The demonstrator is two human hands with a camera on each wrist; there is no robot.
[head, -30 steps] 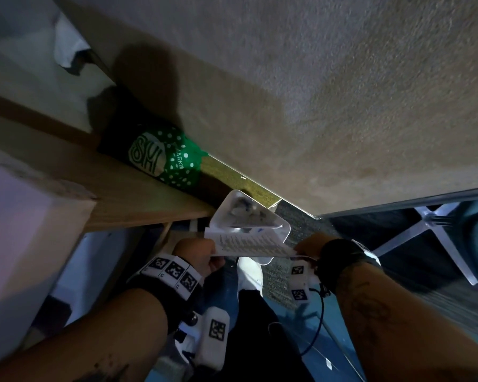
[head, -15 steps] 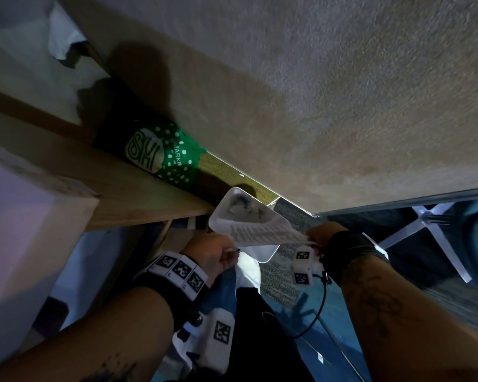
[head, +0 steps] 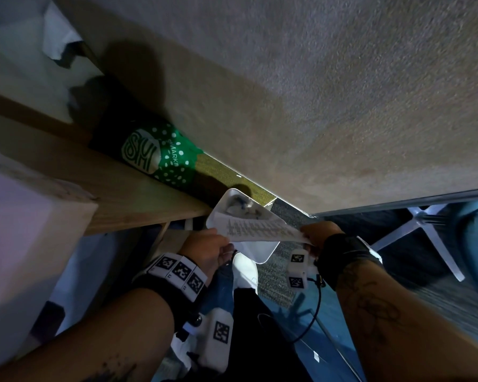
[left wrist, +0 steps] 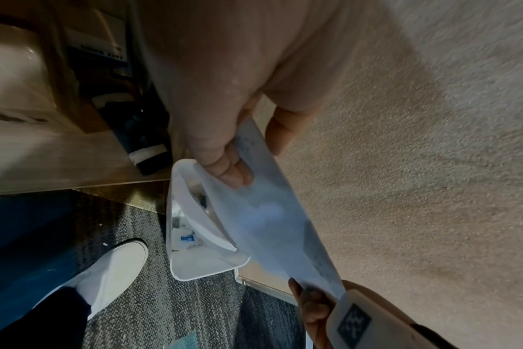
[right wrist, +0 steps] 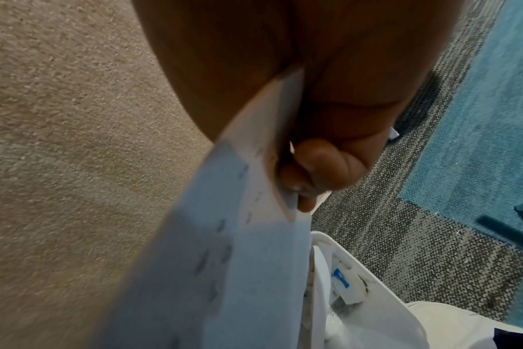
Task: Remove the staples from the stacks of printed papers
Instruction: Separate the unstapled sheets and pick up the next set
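Note:
I hold the printed papers [head: 260,230] with both hands, low over a white bin [head: 262,257] on the floor. My left hand [head: 218,248] pinches their left corner, thumb on top and fingers [left wrist: 233,174] underneath. At the other end my right hand [head: 313,235] grips them, its fingers [right wrist: 323,165] curled on the edge. The papers [left wrist: 269,212] sag like a trough and slant across the bin [left wrist: 200,266]. Scraps and something blue lie inside the bin [right wrist: 359,259]. Beside my thumb the papers [right wrist: 239,248] show a turned-up corner. No staple or staple remover shows.
A grey fabric panel [head: 315,106] rises just behind the bin. On the left are a wooden desk edge [head: 122,194] and a green dotted bag [head: 160,155]. My white shoe [left wrist: 111,271] stands on the carpet beside the bin. At right is a white chair base [head: 425,232].
The papers went from lying level between my hands to slanting over the bin. My right hand moved to the right and my left hand slid under the near corner.

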